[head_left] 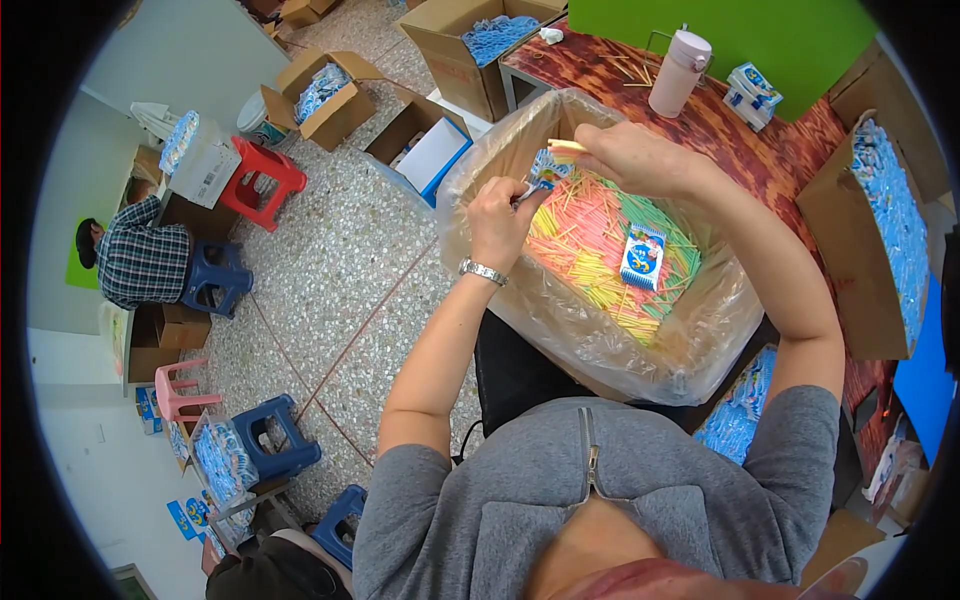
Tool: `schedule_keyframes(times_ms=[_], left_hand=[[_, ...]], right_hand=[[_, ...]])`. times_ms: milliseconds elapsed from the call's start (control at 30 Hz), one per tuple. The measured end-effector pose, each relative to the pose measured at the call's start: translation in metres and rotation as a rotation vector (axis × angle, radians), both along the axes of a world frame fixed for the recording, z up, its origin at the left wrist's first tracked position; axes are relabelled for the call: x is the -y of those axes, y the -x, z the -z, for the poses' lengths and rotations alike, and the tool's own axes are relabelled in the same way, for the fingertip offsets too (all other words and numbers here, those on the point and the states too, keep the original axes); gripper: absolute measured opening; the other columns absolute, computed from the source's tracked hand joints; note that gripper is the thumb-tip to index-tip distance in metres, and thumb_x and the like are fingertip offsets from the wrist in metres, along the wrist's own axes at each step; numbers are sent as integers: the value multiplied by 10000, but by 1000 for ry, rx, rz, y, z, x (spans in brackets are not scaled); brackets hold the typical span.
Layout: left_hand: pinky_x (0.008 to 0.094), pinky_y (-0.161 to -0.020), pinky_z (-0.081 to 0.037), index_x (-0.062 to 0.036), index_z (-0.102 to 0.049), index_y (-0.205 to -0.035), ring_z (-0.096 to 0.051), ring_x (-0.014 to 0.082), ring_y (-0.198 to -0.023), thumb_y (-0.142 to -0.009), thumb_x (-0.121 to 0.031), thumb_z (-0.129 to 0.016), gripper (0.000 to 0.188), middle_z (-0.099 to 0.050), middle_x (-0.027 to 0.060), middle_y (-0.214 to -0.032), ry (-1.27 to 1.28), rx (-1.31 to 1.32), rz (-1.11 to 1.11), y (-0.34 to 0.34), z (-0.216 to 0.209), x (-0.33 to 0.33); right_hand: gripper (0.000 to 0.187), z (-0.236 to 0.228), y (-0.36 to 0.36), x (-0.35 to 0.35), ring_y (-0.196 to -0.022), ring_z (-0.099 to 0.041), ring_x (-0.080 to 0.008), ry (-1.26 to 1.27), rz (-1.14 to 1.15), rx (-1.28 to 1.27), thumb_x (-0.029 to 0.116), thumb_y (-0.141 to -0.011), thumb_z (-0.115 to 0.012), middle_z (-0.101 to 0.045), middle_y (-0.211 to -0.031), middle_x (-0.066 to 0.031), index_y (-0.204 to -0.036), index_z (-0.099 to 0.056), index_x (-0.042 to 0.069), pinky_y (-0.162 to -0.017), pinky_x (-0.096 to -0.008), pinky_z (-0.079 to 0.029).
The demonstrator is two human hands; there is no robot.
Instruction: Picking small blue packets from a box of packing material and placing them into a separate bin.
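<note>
A large box lined with a clear plastic bag (570,345) stands in front of me, full of thin pink, yellow and green sticks (580,225). My left hand (498,222) is over its left side, fingers closed on a small blue-and-white packet (540,186). Above the far part of the heap, my right hand (635,158) pinches a few pale yellow and pink sticks (566,147). Another packet (553,165), partly hidden, lies beneath those sticks. On the right of the heap rests a blue-and-white packet (643,256).
On the red-brown table (740,135) are a pink bottle (682,72), loose sticks and small packs (752,96). Cardboard boxes of blue packets stand at the right (875,250) and far left (325,100). A person (148,250) sits at the left, near red and blue stools (262,183).
</note>
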State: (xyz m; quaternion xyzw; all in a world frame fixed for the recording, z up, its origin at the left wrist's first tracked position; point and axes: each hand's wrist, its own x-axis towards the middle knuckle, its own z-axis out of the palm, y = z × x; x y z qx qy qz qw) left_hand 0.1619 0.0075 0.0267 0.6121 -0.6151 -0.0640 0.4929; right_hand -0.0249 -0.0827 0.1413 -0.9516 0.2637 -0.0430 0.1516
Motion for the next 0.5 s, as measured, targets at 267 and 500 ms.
schedule_keyframes(times_ms=[267,500], left_hand=[[374,-588,-469,-26,-625,-741,-595,270,-655,-677,-138,-792,212,-614,100,-704,77,158,50,2,-1,1],[316,-584,-486,-2,-648,-845,-638,209,-655,-741,-117,-766,194,-652,98,-746,-52,-92,172,5,-1,6]], right_hand=[[328,-15,-17,7,-787,-612,-386,54,-102,-410,309,-913,-561,-613,-786,-205,-937,-537,-18,-708,-463,-482],[431,-22,-12,3,-908,-603,-356,218,-161,97,305,-832,-663,-612,-924,-183,-1102,-552,-11,-776,-418,-492]])
